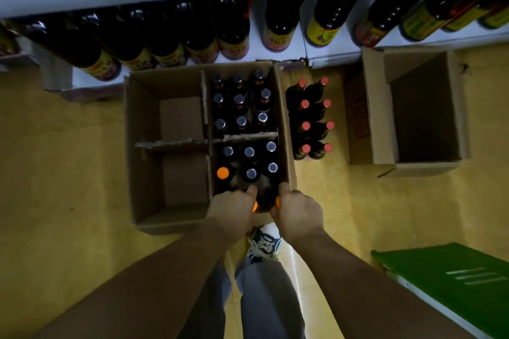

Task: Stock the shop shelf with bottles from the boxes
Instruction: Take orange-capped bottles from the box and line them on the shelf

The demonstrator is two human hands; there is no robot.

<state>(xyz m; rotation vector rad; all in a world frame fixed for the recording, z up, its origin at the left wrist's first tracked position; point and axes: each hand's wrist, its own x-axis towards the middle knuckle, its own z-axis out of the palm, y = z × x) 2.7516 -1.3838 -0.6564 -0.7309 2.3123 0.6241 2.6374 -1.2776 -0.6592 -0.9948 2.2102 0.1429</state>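
Observation:
An open cardboard box (143,129) with dividers stands on the floor below the shop shelf (330,52). Its right compartments hold several dark bottles with silver caps (239,100), and one with an orange cap (223,173). Its left compartments hold nothing. My left hand (234,208) grips an orange-capped bottle (255,206) at the box's near right corner. My right hand (297,210) grips another orange-capped bottle (277,202) beside it. Both bottles are mostly hidden by my hands. The shelf carries a row of dark bottles with yellow and red labels (234,27).
Several dark bottles with red caps (311,118) stand on the floor right of the box. An open cardboard box (421,113) with nothing in it sits further right. A green carton (451,278) lies at the lower right. My shoe (263,246) is just behind the box.

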